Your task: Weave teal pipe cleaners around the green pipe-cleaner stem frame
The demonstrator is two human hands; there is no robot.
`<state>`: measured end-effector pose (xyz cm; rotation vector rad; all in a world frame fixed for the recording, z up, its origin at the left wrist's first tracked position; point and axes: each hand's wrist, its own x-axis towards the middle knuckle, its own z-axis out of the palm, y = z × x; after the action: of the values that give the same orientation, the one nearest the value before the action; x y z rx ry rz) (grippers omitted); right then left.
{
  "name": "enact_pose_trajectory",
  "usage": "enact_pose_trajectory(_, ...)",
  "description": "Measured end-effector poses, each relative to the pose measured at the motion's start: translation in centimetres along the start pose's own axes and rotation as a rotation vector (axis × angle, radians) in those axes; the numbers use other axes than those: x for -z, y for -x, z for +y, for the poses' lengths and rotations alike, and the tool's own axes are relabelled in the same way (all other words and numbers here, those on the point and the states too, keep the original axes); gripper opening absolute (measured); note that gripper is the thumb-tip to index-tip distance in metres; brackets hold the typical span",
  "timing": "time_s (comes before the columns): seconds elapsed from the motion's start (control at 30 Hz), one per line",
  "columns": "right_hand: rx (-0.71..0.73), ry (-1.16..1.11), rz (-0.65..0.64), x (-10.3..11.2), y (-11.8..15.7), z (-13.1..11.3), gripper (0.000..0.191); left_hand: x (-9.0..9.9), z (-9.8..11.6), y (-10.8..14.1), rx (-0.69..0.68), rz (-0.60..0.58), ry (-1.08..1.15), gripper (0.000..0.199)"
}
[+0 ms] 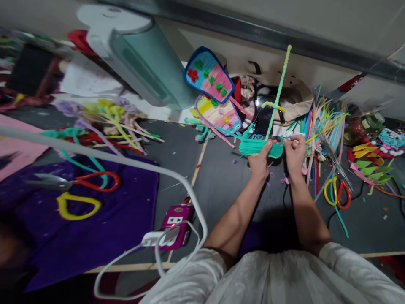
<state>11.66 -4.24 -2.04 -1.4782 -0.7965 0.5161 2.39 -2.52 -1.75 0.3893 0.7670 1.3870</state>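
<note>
My left hand (260, 164) grips a turquoise pipe-cleaner panel (253, 147) made of tight side-by-side rows, its thumb pressed on the front. Behind the panel a twisted green and yellow pipe-cleaner stem (277, 93) rises, with a short yellow crosspiece (268, 104) bound around it. At the panel's right end my right hand (295, 154) is closed in a pinch. What lies between its fingertips is too small to make out. A dark phone (265, 116) leans behind the panel.
Loose pipe cleaners (329, 122) and scissors (338, 192) lie to the right. Finished fan-shaped pieces (210, 76) lean near a large grey-green pitcher (152, 63). A white cable (142, 164) runs past a magenta power adapter (179, 223); red-handled scissors (98, 180) rest on purple cloth (126, 211).
</note>
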Motion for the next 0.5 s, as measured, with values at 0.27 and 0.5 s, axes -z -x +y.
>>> enact_pose_trajectory(0.27, 0.264, 0.470, -0.017, 0.33, 0.58, -0.46, 0.025, 0.54, -0.49, -0.11, -0.113, -0.002, -0.088, 0.027)
enact_pose_trajectory(0.5, 0.310, 0.461, -0.049, 0.63, 0.34, -0.71, 0.016, 0.72, -0.57, 0.08, -0.133, -0.027, -0.140, 0.022)
